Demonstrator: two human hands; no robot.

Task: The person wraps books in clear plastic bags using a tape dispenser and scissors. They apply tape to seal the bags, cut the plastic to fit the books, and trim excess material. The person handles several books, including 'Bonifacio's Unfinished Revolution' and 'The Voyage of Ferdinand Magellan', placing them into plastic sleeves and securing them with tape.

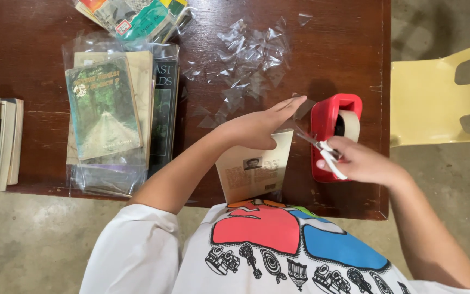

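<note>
Left hand [259,128] lies flat, fingers spread, pinning the book [254,171] to the desk [28,54]; right hand [363,163] pinches scissors [322,149] by the tape dispenser [335,133], center right.

Place: a plain home or school workroom, by appearance.
Floor: bare concrete [28,245] is seen.
Furniture: a worn wooden table [28,43], a yellow plastic chair [425,103].
Materials: stacked books [110,114], a tape dispenser [335,130].

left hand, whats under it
The left hand lies flat on a pale paperback, back cover up. The cover's upper part is hidden beneath the hand.
</note>
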